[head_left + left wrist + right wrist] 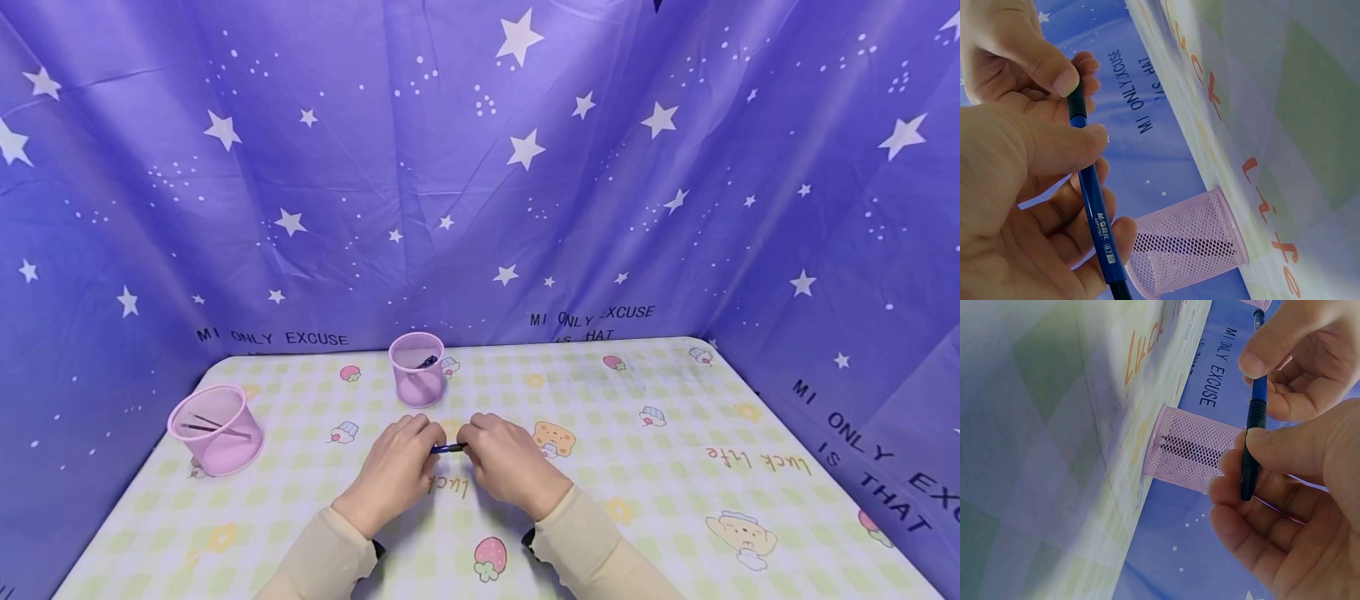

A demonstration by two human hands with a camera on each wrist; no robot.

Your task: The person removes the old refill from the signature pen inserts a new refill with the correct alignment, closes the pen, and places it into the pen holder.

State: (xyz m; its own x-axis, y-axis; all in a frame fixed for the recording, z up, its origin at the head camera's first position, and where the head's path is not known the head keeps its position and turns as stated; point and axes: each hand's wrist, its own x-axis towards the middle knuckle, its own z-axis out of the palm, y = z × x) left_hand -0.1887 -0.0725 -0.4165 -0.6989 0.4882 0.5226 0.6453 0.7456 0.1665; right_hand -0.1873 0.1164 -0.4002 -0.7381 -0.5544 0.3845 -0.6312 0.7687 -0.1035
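1. Holding a blue and black pen (448, 448) above the checked cloth (660, 467), in the lower middle of the head view.
2. Pinching the blue part with the left hand (393, 467), fingers bent.
3. Pinching the black end with the right hand (513, 462), fingers curled.
4. Seeing a pink mesh cup (418, 388) near the middle, something small and dark inside.
5. Seeing another pink cup (232, 446) at the lower left, with thin dark sticks (204, 428) inside.

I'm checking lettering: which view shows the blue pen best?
Left wrist: lettering on the blue pen faces the camera. Right wrist shows its dark front and blue barrel, no lettering; head, only a short stretch.
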